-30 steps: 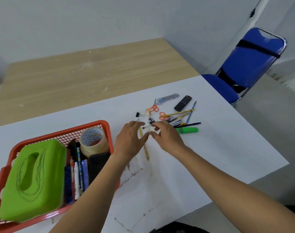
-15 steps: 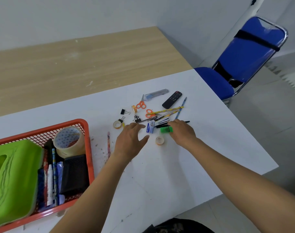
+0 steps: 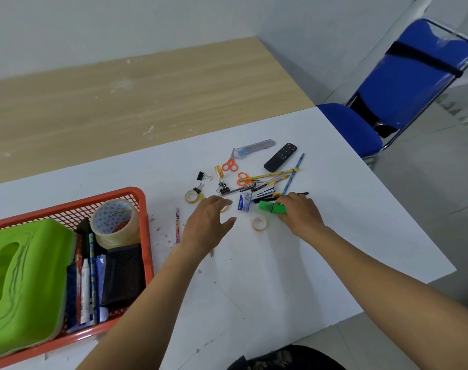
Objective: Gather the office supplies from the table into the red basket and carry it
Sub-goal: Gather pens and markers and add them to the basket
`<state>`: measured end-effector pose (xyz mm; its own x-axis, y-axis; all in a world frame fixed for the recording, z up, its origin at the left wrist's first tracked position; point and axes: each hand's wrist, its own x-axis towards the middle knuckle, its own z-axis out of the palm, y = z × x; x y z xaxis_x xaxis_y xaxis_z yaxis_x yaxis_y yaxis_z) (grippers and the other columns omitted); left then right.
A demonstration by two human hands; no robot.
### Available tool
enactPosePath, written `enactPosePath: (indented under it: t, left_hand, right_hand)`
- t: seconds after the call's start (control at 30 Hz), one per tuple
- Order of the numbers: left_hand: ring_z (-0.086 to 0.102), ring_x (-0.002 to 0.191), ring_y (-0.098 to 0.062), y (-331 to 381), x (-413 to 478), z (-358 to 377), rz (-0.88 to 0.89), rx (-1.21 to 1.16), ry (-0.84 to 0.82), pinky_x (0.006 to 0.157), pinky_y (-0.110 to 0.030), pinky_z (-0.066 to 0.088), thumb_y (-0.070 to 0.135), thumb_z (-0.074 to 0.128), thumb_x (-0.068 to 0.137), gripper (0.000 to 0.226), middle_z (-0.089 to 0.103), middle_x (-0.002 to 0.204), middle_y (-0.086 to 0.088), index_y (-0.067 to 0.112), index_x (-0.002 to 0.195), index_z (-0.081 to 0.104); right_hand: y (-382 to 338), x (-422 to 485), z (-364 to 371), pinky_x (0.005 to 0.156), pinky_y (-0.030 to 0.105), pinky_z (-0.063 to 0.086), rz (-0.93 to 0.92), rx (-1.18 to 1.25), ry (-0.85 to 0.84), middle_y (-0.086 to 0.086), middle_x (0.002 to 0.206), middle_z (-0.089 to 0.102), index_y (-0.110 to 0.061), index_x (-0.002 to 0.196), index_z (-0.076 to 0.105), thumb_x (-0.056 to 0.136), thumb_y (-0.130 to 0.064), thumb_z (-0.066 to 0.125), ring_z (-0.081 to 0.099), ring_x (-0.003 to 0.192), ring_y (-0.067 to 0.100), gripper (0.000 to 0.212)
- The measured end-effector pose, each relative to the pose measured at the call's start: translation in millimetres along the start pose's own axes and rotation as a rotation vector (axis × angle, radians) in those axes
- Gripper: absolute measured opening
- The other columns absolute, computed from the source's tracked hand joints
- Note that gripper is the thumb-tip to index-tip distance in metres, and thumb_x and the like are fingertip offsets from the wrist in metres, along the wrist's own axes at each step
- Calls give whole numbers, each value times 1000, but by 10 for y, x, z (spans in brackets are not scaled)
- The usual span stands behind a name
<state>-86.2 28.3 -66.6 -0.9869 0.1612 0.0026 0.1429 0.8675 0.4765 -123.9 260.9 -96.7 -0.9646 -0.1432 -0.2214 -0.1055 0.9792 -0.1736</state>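
The red basket (image 3: 136,194) sits at the left of the white table (image 3: 334,236), holding a green tissue box (image 3: 22,284), a big tape roll (image 3: 114,222), pens and a black mesh holder. Loose supplies lie mid-table: scissors (image 3: 228,164), binder clips, small tape rolls (image 3: 259,223), pencils, a cutter (image 3: 255,147), a black remote (image 3: 280,157). My right hand (image 3: 298,212) grips a green highlighter (image 3: 270,208). My left hand (image 3: 210,225) hovers open, fingers spread, over a small tape roll beside a blue staple box (image 3: 244,204).
A pink pencil (image 3: 177,225) lies between the basket and my left hand. A wooden table (image 3: 136,97) adjoins at the back. A blue chair (image 3: 403,84) stands at the right. The white table's near edge runs below my arms.
Both hands parted from touching each other. My right hand moved right onto the green highlighter and closed on it; my left hand spread open. A small tape roll now lies between them.
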Motion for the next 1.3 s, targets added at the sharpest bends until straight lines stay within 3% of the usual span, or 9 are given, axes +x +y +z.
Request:
enactPosePath:
  t: [0.37,0.53,0.67,0.77,0.93,1.03,1.13,1.3]
  left_hand:
    - [45,125,-17,-56,-55,-281,138,5,49,94,-32,45,29,66,86,49,53,134,2,18,131,54]
    - [47,123,-20,-272,-252,-521,100,58,75,93,-33,46,19,61,89,50,55,132,-2,15,137,47]
    - [56,110,-21,-549,-484,-715,57,108,102,85,-33,50,20,60,90,51,62,122,-2,18,138,43]
    - [60,101,-22,-716,-636,-826,-14,104,141,75,-34,50,21,59,91,45,62,114,-3,18,134,47]
    - [60,102,-28,-1012,-905,-1055,-214,102,227,73,-35,47,24,57,92,42,57,125,-6,14,132,51]
    - [58,104,-31,-1240,-1059,-1149,-355,80,227,78,-39,47,25,61,89,42,56,121,-9,11,128,53]
    - [57,102,-31,-1449,-1220,-1174,-484,56,220,78,-41,46,24,63,87,36,58,109,-11,9,119,55]
    - [58,101,-29,-1586,-1458,-1129,-643,109,126,81,-39,46,26,58,92,31,59,110,-12,5,114,52]
  right_hand:
    - [-934,-169,-357,88,41,47,-236,157,137,4,122,55,-19,125,58,91,-28,60,49,117,25,35]
    - [-1439,-240,-412,86,41,44,-383,130,136,7,113,57,-14,122,59,92,-28,58,52,107,27,32]
    - [-1848,-276,-389,86,37,43,-459,152,123,6,115,59,-12,119,59,92,-26,59,53,105,26,31]
    - [-2109,-292,-324,91,37,44,-481,157,146,5,120,58,-13,122,58,91,-27,61,52,110,26,35]
    - [-2514,-327,-244,102,37,42,-349,240,182,10,142,39,-10,142,36,95,-27,56,41,127,26,55]
    - [-2685,-343,-182,88,40,47,-300,187,24,14,127,50,-8,135,41,98,-26,48,51,115,31,41]
    - [-2820,-354,-86,67,34,42,-243,158,-38,13,107,59,-7,110,51,98,-19,43,59,96,32,19]
    - [-2939,-396,-56,76,36,43,-236,215,-50,14,101,62,-4,108,51,99,-25,42,59,95,33,24]
